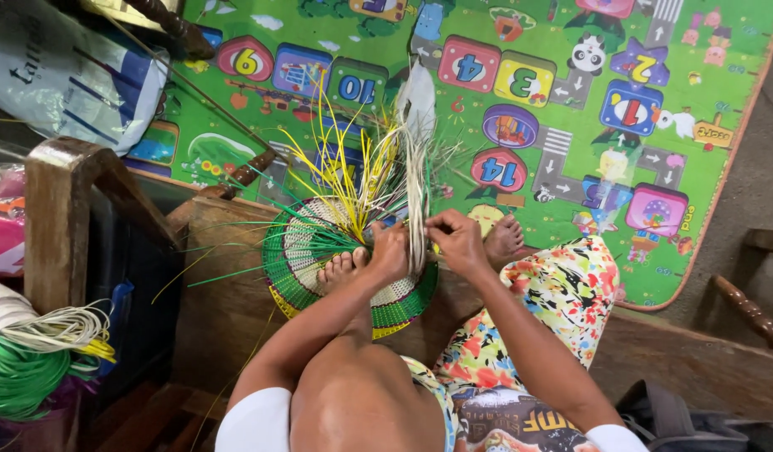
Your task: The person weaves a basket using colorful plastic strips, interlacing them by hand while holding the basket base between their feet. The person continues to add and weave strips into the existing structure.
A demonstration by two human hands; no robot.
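Note:
A round woven disc (303, 276) with a pale centre and green and yellow rim lies on a wooden bench, pinned under my foot (343, 269). Loose green, yellow and pale strips (353, 172) fan upward from it. My left hand (390, 251) is closed on the strips at the disc's centre. My right hand (457, 241) pinches a bundle of pale strips (417, 197) right beside it. My other foot (503, 238) rests on the bench edge.
A green play mat (570, 125) with coloured number tiles covers the floor beyond the bench (227, 310). Coils of green and pale strips (26, 356) lie at the left, by a wooden chair frame (56, 218). A plastic bag (64, 75) is upper left.

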